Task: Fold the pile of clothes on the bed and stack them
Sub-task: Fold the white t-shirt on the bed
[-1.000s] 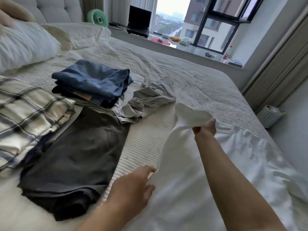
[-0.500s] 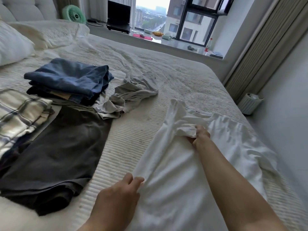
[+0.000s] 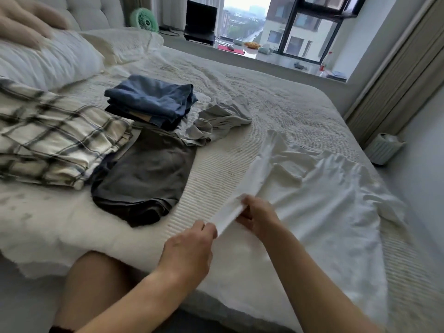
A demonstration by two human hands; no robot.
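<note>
Plaid garment (image 3: 55, 140) cut off by left edge, motion-blurred. Blurred tan shape (image 3: 26, 22) on top of the pillow (image 3: 48, 61), upper left; identity cannot be told. Dark grey garment (image 3: 144, 179) partly under plaid garment, its left side hidden. Folded blue stack (image 3: 153, 99) behind dark grey garment covers a lower item; only a tan patch shows. Left hand (image 3: 187, 251) fingertips hidden behind white garment (image 3: 324, 200) edge; grip detail unclear. White garment's lower part cut off by bottom edge, covered by forearms. Windowsill (image 3: 276, 56) items beyond white garment too small to identify. Bin (image 3: 384, 150) right of white garment, contents unclear.
</note>
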